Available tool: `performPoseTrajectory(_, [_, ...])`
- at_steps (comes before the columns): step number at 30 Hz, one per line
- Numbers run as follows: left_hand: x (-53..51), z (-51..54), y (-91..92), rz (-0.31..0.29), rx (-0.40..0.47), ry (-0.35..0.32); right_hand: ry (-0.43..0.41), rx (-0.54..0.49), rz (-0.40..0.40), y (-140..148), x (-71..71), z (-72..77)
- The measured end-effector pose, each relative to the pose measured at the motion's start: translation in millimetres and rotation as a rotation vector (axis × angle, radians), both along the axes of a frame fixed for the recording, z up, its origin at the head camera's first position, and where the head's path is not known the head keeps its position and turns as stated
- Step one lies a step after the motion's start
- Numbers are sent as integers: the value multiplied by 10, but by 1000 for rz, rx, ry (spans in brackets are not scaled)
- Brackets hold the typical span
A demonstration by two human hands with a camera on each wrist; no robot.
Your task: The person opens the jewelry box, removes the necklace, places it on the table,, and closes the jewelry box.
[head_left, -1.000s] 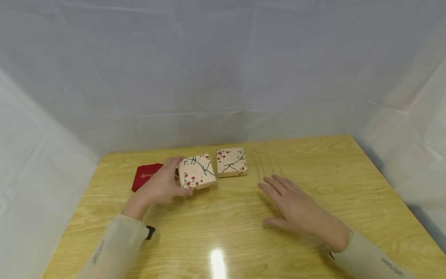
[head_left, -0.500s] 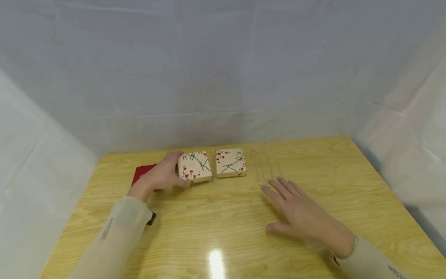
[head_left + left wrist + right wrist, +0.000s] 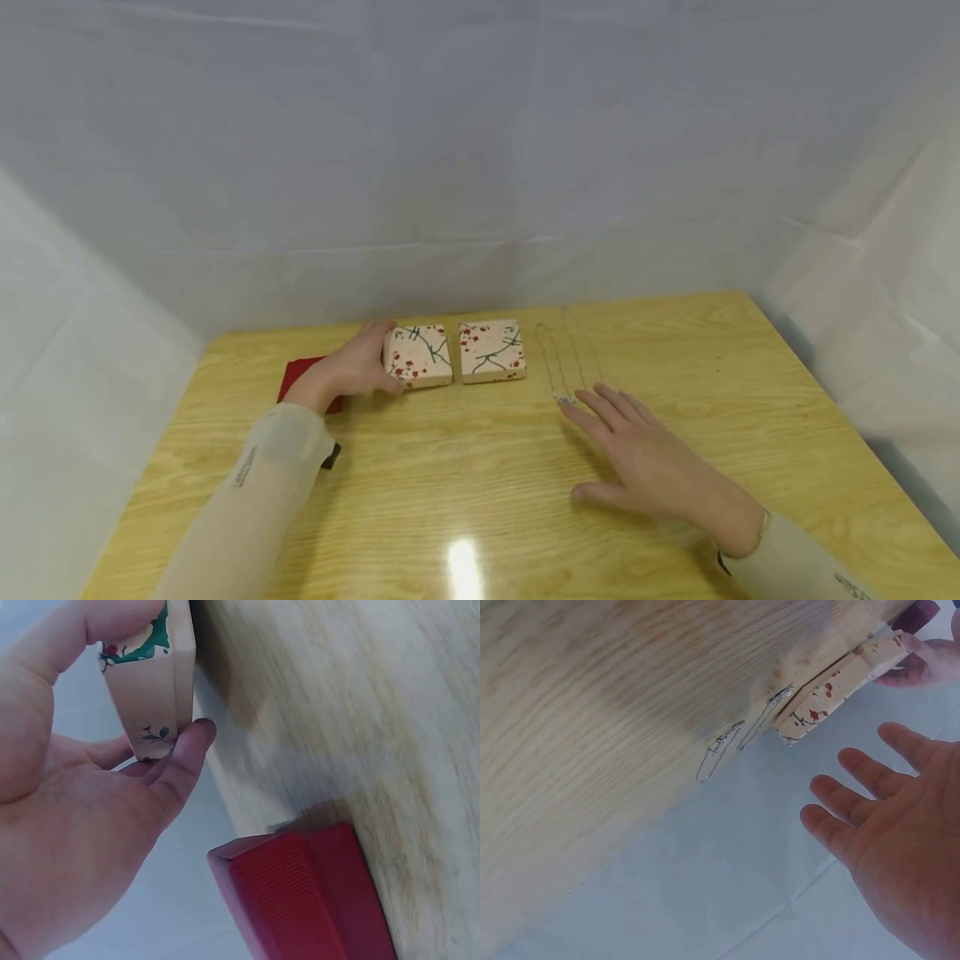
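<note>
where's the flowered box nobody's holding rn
In the head view, the unheld flowered box sits toward the table's back edge, just right of the held flowered box and left of the two necklaces.

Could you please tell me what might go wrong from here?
The left hand grips the left floral box close beside the right floral box; a sideways slip might knock the latter askew. The right hand hovers near two thin chain necklaces; lowering it carelessly could snag or tangle them.

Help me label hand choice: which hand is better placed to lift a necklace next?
Probably the right hand: it's empty and nearer the necklaces, while the left hand grips a blossom-print box.
</note>
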State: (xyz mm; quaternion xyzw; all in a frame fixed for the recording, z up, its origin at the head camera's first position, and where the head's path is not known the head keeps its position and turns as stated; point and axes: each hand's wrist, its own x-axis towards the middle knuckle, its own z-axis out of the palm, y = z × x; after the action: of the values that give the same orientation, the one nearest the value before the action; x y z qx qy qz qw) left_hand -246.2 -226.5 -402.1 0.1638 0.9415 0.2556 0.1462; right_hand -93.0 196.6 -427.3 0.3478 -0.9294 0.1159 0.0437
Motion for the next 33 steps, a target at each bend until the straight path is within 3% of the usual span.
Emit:
performPoseTrajectory(6, [-23,-21,-8,-12,-40,-33,6,0,7,-7,-4,-5])
performPoseTrajectory(16, [-52,-63,-8,-32,-91,-32,-11,13,4,-18,-7,8])
performPoseTrajectory(25, [28,-29,-8,42,-43,-17,13,4,10,-22,-20,-14])
performPoseTrajectory(33, [124,68,-59,30,-38,51,4,14,13,-32,-24,-12])
